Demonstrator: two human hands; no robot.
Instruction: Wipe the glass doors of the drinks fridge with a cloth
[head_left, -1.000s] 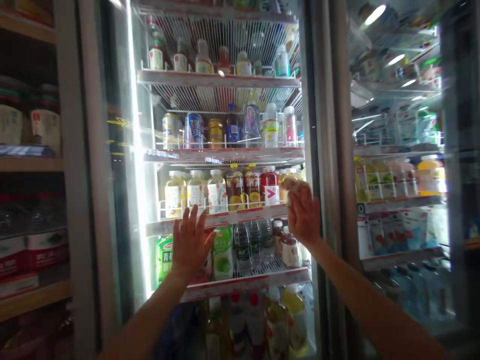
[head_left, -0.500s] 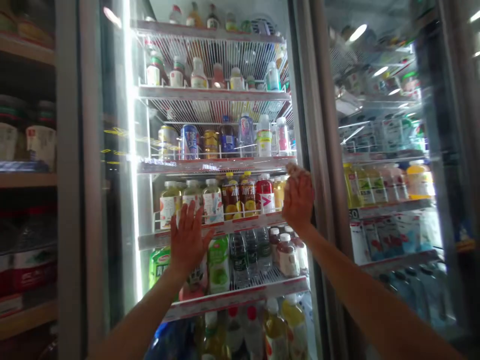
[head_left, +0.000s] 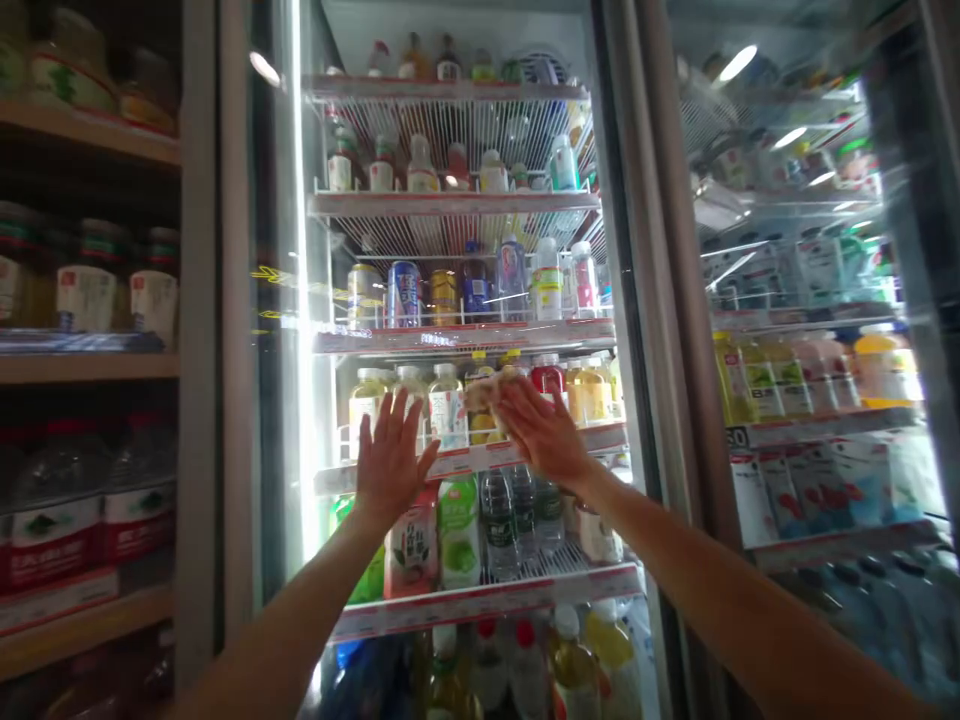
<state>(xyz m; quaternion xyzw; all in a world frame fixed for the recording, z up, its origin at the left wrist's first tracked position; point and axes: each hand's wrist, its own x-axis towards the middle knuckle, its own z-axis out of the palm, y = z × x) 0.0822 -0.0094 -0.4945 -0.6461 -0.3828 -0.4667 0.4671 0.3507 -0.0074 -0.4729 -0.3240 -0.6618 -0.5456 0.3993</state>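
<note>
Right hand [head_left: 541, 432] slid left across the glass door [head_left: 465, 235] (left hand [head_left: 394, 460] just beside)

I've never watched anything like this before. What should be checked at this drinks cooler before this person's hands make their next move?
Left hand empty, fingers spread: ok.
Right hand empty: cannot tell; a pale blur at its fingertips may be a reflection.
Both hands against the glass door: cannot tell whether they touch it.
Door shut: cannot tell; no gap shows, and its latch is not visible.
Bottles at hand level upright on their shelf: ok.
No other person's hands in view: ok.
</note>
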